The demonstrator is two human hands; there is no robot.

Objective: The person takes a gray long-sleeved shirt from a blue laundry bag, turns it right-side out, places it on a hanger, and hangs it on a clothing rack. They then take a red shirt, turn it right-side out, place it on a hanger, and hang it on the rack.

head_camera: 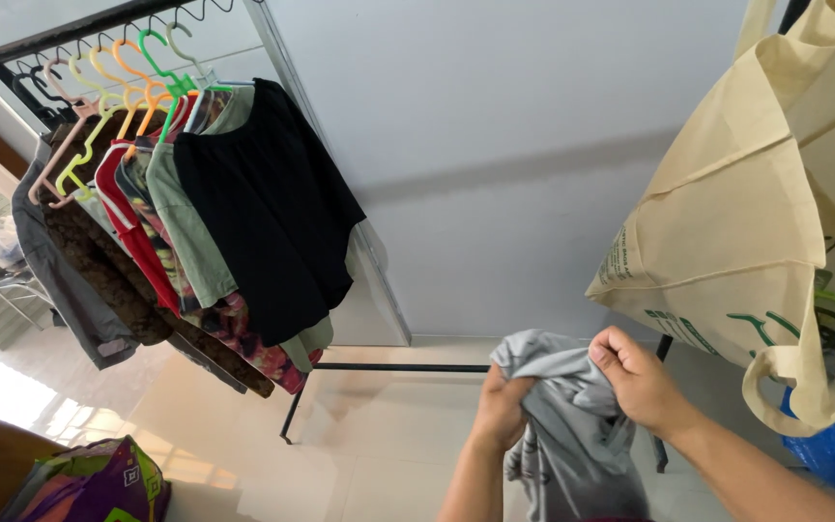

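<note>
Both hands pinch a crumpled grey cotton garment (567,425) at its top edge: left hand (501,406) gripping beneath, right hand (638,379) above. The cloth hangs straight down between them, right of the black clothes rack (99,24).

The grey garment (572,425) gripped by the left hand (502,411) and right hand (638,380) is soft, matt knit cloth, creased. The cream tote bag (741,213) looks like coarse matt canvas. The black shirt (268,208) on the rack is dull cloth; its hangers (132,72) are smooth coloured plastic. The rack frame (393,367) is dark matt metal. The floor (379,454) is pale, glossy tile with reflections.
</note>
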